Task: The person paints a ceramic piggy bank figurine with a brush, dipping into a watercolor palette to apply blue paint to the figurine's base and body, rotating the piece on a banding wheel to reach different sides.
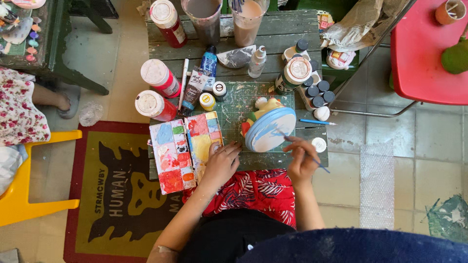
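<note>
The left hand rests with loosely curled fingers on the paint-smeared palette. Just right, on the green mat, sits a ceramic figure, its round base streaked blue-white. The right hand pinches a thin brush against it.

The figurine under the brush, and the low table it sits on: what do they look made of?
The figurine looks like ceramic or plaster: smooth, rounded, matte white where unpainted, its base now pale blue. The table looks like wooden planks with worn green paint; gaps and grain show. The right hand holds the brush; the left hand touches the palette.
</note>
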